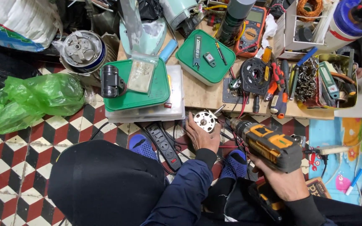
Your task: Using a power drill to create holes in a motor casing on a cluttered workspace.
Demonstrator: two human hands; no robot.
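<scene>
My left hand (201,136) grips a small round silver motor (205,120) with a short shaft, holding it low against the front edge of the wooden board (202,94). A yellow and black cordless drill (269,144) is in my right hand (283,180); its chuck points left and its tip sits right beside the motor. Red and black wires run under the drill. My knee in dark trousers (101,184) fills the lower left.
On the board stand two green-lidded boxes (206,58), a multimeter (251,31), a black fan frame (254,75), screwdrivers and a tin of tools (327,81). A black power strip (164,144) lies on the checkered floor. A green plastic bag (30,98) sits at left.
</scene>
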